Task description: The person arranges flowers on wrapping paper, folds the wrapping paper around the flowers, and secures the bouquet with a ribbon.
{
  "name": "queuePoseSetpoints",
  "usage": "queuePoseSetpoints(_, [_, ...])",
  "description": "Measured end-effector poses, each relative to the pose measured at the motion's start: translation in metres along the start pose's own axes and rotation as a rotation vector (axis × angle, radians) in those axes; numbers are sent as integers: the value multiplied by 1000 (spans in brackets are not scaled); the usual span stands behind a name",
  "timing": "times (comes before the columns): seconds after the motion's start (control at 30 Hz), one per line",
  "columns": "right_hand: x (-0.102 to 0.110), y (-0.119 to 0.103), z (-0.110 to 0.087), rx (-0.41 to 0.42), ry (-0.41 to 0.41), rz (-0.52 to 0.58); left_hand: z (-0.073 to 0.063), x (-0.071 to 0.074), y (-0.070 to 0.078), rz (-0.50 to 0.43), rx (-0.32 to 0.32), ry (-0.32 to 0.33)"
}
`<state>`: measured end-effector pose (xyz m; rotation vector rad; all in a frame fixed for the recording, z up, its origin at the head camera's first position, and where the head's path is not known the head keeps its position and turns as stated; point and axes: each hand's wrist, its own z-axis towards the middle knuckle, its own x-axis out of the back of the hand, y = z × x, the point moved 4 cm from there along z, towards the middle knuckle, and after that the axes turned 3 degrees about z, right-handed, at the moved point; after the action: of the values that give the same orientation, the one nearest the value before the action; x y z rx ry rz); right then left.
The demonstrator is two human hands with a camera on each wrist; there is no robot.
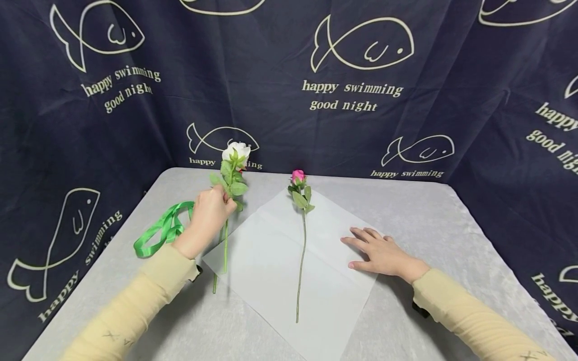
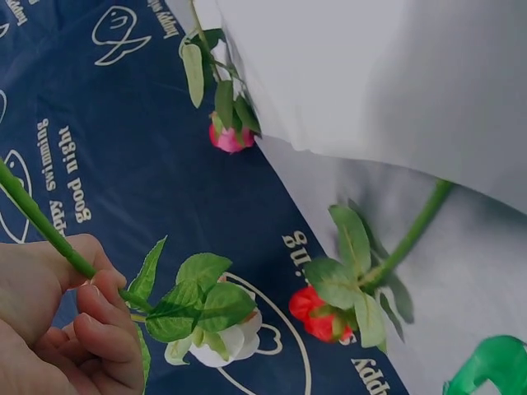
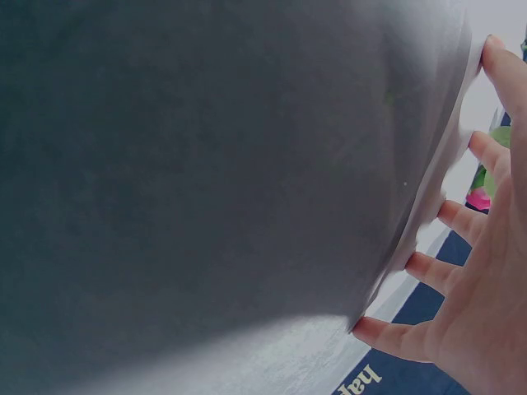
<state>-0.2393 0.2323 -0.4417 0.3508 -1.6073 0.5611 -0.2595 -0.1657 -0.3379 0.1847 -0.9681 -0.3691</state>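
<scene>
My left hand [image 1: 208, 213] pinches the green stem of a white rose [image 1: 236, 154] just below its leaves, with the bloom pointing to the back. Beneath it on the table, a red rose [image 2: 317, 314] lies with part of its stem under a corner of the white wrapping paper [image 1: 266, 250]. A pink rose [image 1: 298, 177] lies lengthwise along the middle of that sheet, its bloom at the far corner. My right hand [image 1: 377, 250] rests on the sheet's right side, fingers spread and fingertips on the paper.
A looped green ribbon [image 1: 164, 230] lies on the left of the grey-covered table [image 1: 415, 210], beside my left forearm. Dark blue curtains [image 1: 280, 60] with fish prints stand close behind the table and along both sides.
</scene>
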Motion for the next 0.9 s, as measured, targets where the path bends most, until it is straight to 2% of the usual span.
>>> queuePoseSetpoints(0.17, [0, 0, 0, 4, 2, -3, 3, -5, 10, -16, -33, 5])
queuePoseSetpoints(0.37, [0, 0, 0, 6, 3, -5, 4, -12, 24, -57, -89, 44])
queuePoseSetpoints(0.5, [0, 0, 0, 7, 4, -5, 4, -17, 32, -123, -95, 57])
queuePoseSetpoints(0.7, [-1, 1, 1, 7, 9, 0, 2, -26, 36, -261, -31, 62])
queuePoseSetpoints(0.9, [0, 1, 0, 9, 15, 0, -1, -38, 36, -352, 63, 12])
